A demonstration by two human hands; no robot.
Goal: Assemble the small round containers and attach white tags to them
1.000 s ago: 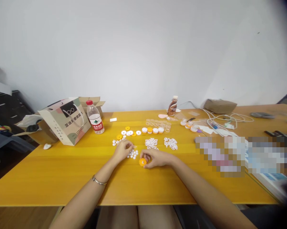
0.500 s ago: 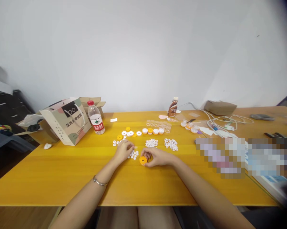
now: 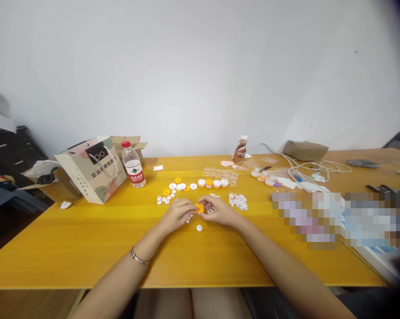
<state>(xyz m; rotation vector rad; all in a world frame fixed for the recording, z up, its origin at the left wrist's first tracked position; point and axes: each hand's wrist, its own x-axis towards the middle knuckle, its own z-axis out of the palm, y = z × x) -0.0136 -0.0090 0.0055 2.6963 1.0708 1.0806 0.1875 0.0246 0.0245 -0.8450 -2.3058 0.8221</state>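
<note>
My right hand (image 3: 220, 212) grips an orange disc (image 3: 200, 208) between thumb and fingers, a little above the table. The fingers of my left hand (image 3: 175, 215) are pinched together at the left edge of this disc. Whatever small piece they may hold is hidden. Directly below the disc, a single white disc (image 3: 199, 227) lies flat on the tabletop. Small white round pieces (image 3: 188, 219) show partly beneath my left fingers. Behind my right hand, a pile of small white cut-out pieces (image 3: 210, 212) is mostly covered.
Beyond my hands are several white and orange wheel-like discs (image 3: 182, 187), lidded round pieces (image 3: 216, 183) and clear rings (image 3: 220, 173). Another white pile (image 3: 238, 201) lies right. A water bottle (image 3: 134, 166) and paper bag (image 3: 92, 170) stand left; cables (image 3: 300, 170) run at right.
Both hands have come together, the right lifting the orange disc away from me and the left moving right to meet it. A white disc now shows on the table below.
</note>
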